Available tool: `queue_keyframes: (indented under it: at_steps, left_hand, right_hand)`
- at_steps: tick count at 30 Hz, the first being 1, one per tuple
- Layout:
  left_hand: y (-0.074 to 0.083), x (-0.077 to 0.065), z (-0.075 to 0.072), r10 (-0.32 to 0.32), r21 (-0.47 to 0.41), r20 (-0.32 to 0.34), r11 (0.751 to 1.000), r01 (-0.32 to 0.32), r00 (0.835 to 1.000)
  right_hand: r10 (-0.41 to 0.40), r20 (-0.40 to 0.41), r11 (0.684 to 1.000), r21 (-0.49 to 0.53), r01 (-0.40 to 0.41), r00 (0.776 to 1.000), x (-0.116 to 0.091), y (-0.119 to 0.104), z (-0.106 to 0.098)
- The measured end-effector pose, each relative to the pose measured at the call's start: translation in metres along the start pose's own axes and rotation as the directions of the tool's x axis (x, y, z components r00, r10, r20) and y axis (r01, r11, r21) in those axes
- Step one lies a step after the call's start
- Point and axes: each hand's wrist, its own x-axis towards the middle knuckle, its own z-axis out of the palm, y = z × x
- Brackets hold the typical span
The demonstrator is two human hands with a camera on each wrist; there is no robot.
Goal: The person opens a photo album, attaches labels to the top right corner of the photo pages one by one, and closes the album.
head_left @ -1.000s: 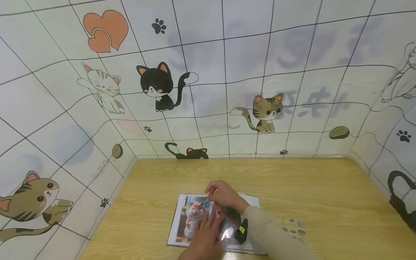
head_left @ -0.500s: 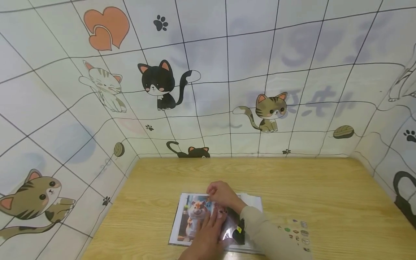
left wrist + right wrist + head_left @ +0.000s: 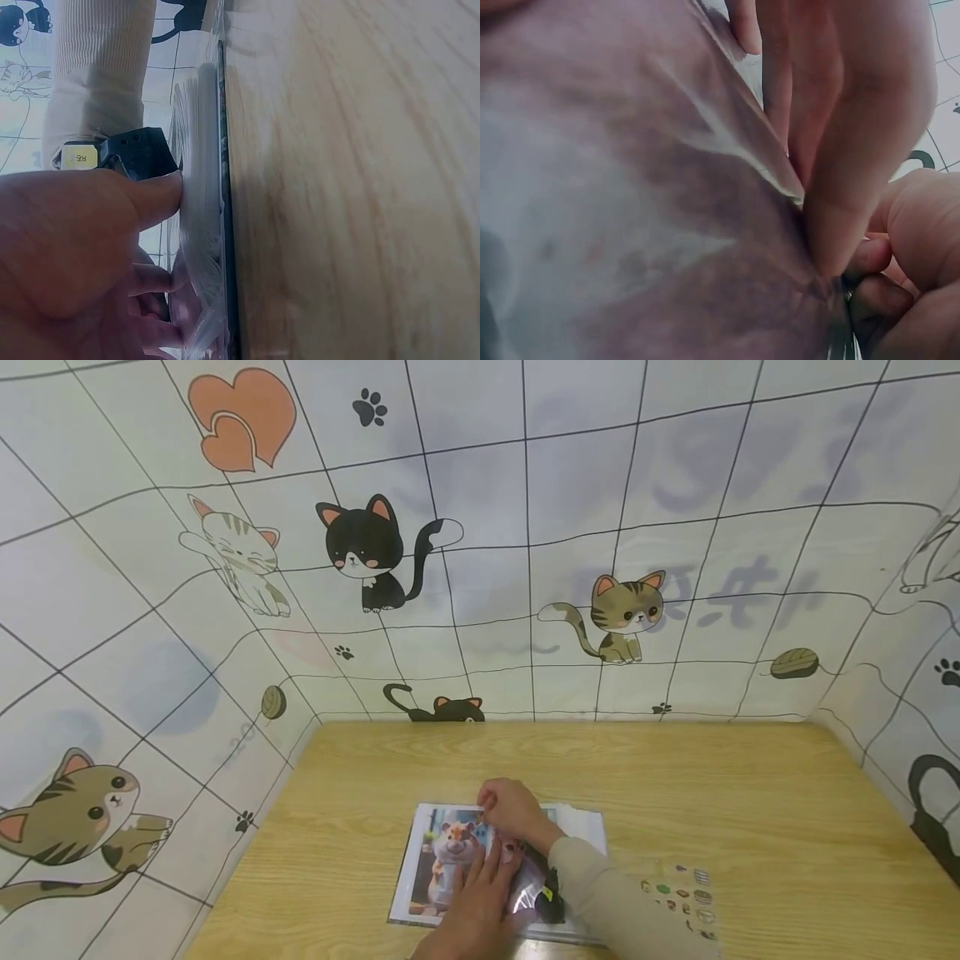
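An open photo album [image 3: 405, 860] with clear page sleeves lies on the table. Its left page shows a hamster picture [image 3: 441, 881]; the picture on the right page is largely covered by the hands. My left hand [image 3: 480, 893] rests flat across the middle, fingers spread and pressing on the glossy sleeve. In the left wrist view its thumb [image 3: 157, 199] lies against the stacked page edges [image 3: 199, 172]. At the album's top, near the fold, my right hand [image 3: 513, 810] has bent fingers pinching the page edge. The right wrist view shows these curled fingertips [image 3: 877, 292] beside the creased sleeve [image 3: 667, 210].
A sheet of small stickers [image 3: 682, 897] lies right of the album, partly behind the right sleeve [image 3: 607, 893]. A black device with a yellow label [image 3: 551, 897] sits at the right wrist. The wooden table [image 3: 360, 777] meets a cat-print cloth wall [image 3: 495, 585] at the back.
Both hands keep almost the same places on the album. The head view has shifted slightly, and the right forearm has moved a little to the left.
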Motion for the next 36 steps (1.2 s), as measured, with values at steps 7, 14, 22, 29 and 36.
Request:
queue_keyframes:
  at_steps: [7,14,22,29,36]
  left_hand:
    - [0.0007,0.0008,-0.0015,-0.008,-0.010,0.018,1.000,0.008,1.000]
    - [0.0027,0.0011,-0.0028,-0.011,-0.003,0.020,1.000,0.011,1.000]
    - [0.0016,0.0006,-0.0004,0.000,0.024,0.003,1.000,0.000,1.000]
    - [0.0010,0.0004,0.0010,-0.009,0.021,0.023,1.000,0.008,1.000]
    - [0.0015,0.0002,-0.0002,-0.024,0.018,0.035,1.000,0.024,0.999]
  right_hand:
    - [0.019,0.008,0.999,-0.041,-0.019,1.000,0.0021,-0.0012,-0.0016]
    - [0.009,0.022,0.998,-0.062,-0.007,1.000,0.0040,0.0011,-0.0009]
    - [0.020,0.013,0.999,-0.032,-0.019,1.000,0.0049,0.0016,-0.0006]
    - [0.051,0.010,0.999,-0.020,-0.050,0.999,0.0076,0.0041,0.0010]
    - [0.038,0.002,0.999,0.002,-0.038,0.999,0.0091,0.0058,0.0018]
